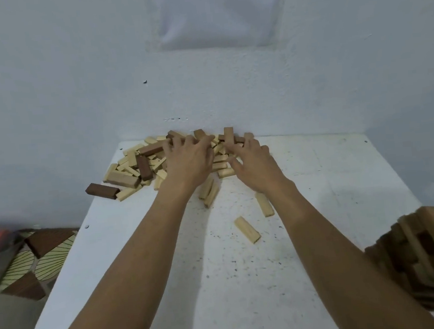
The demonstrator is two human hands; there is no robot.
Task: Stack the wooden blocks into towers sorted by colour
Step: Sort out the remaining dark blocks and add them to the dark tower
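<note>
Left hand (189, 163) — palm down, fingers spread and lying over the middle of the pile of wooden blocks (142, 166); no block is pinched.

Right hand (254, 164) — palm down just beside the left, fingers fanned and slightly bent, tips resting on the right part of the same pile, thumb stretched out toward the left hand. Both forearms are bare and reach from the near edge.

Pile: heaped at the far edge of the white desk (330, 169), against the wall (69, 72). Mostly pale blocks, with several mid-brown and dark brown ones mixed in, lying at all angles.

Upright mid-brown block (229, 136): stands on end at the back of the pile, just beyond the right fingertips.

Dark brown block (101, 192): lies flat at the left edge of the desk, partly overhanging it, touching the pile's outer pale pieces.

Loose pale blocks, nearer the camera:
- two side by side (208, 192), between the wrists
- one (265, 204) just beside the right wrist
- one (247, 229) alone, further toward the near edge

Tower (431, 249): a stack of brown blocks at the lower right, blurred, layers crossed.

Floor mat (42, 258): leaf pattern, below the desk's left side.
</note>
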